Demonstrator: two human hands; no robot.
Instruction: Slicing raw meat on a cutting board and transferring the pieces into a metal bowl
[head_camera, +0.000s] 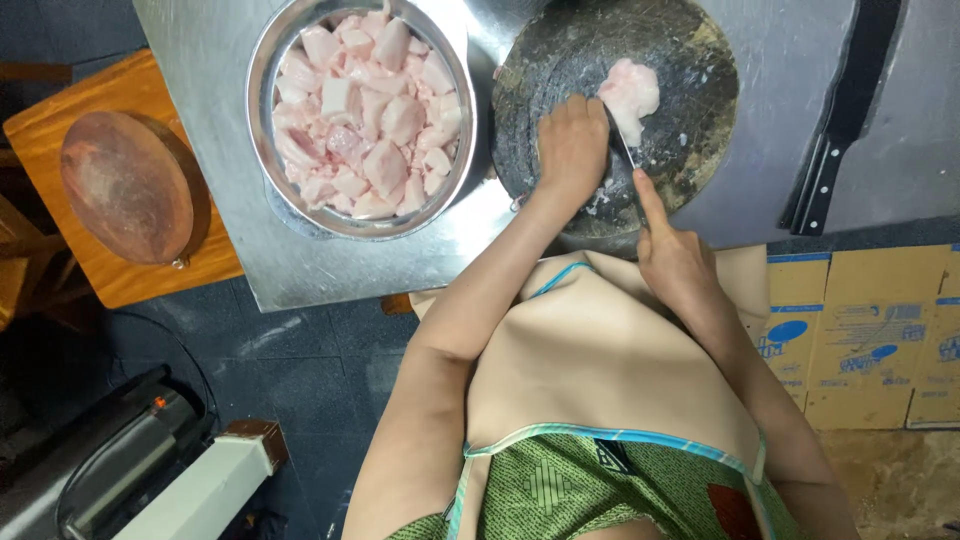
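A pale pink slab of raw meat (630, 95) lies on a round dark chopping block (700, 110). My left hand (572, 145) presses down on the block at the meat's near-left edge, fingers curled. My right hand (672, 258) grips a knife (622, 150) whose thin blade stands edge-down between my left hand and the meat, my forefinger stretched along its back. To the left, a large steel bowl (262, 80) is heaped with cut chunks of pale meat (365, 115).
Bowl and block rest on a steel table (200, 60). A black-handled cleaver (840, 120) lies at the table's right. A wooden stool (110, 285) with a round reddish board (125, 185) stands left. Flattened cardboard (870, 340) covers the floor on the right.
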